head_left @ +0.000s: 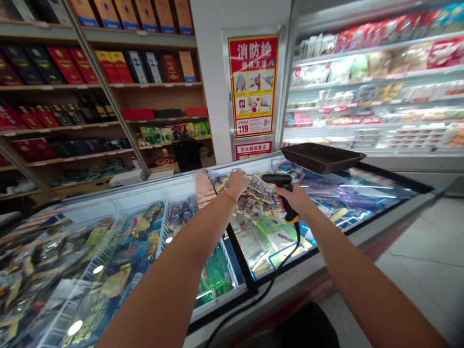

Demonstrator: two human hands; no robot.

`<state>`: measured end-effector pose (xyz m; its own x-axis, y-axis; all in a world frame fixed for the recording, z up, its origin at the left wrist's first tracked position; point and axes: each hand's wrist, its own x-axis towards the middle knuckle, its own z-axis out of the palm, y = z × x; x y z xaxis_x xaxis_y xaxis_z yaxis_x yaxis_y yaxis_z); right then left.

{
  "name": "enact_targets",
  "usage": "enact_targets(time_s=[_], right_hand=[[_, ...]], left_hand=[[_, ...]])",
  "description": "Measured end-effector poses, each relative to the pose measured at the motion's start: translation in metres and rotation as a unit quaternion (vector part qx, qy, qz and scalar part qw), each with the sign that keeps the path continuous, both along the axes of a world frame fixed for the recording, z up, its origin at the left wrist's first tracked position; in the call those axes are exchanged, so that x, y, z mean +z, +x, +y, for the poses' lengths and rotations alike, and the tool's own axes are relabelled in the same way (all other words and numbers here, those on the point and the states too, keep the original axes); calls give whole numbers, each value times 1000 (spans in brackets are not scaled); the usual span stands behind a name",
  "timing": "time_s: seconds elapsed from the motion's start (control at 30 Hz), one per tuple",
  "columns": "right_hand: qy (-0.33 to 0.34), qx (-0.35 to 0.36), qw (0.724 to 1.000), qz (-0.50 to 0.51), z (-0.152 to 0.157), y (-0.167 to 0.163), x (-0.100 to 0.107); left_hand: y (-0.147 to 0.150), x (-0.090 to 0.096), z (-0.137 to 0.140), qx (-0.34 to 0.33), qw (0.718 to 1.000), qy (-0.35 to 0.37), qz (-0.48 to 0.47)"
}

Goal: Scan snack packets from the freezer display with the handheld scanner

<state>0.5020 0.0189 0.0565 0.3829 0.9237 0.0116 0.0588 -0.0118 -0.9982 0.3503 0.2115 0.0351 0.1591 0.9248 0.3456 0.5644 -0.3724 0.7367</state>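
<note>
My right hand [299,200] grips a black and yellow barcode scanner [289,191], its head pointing left. A black cord [277,275] runs from the scanner's handle down toward me. Ahead of it, my left hand [238,181] is at the back of a heap of small clear packages [255,195]. Its fingers are curled, and whatever they hold is hidden. The heap lies on the glass lid of a chest freezer [232,333], close to the scanner's head. Green and white bags [270,232] show through the glass below.
A dark brown tray [322,157] rests on the freezer's far right. On the left, the freezer shows packets divided by white wire racks [87,270]. Behind stand shelves of boxes [145,67], a red fire-hydrant sign [253,87] and a refrigerated display [377,92]. Pale floor tiles [416,256] lie at right.
</note>
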Motion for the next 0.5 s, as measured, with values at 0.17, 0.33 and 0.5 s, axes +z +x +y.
enact_targets(time_s=[0.17, 0.33, 0.5], right_hand=[[-16, 23, 1000, -1, 6, -39, 7], [-7, 82, 997, -13, 17, -102, 4], [0, 159, 987, 17, 28, -184, -5]], left_hand=[[-63, 3, -3, 73, 996, -3, 42], [-171, -10, -17, 182, 980, -29, 78], [-293, -23, -49, 299, 946, -59, 110]])
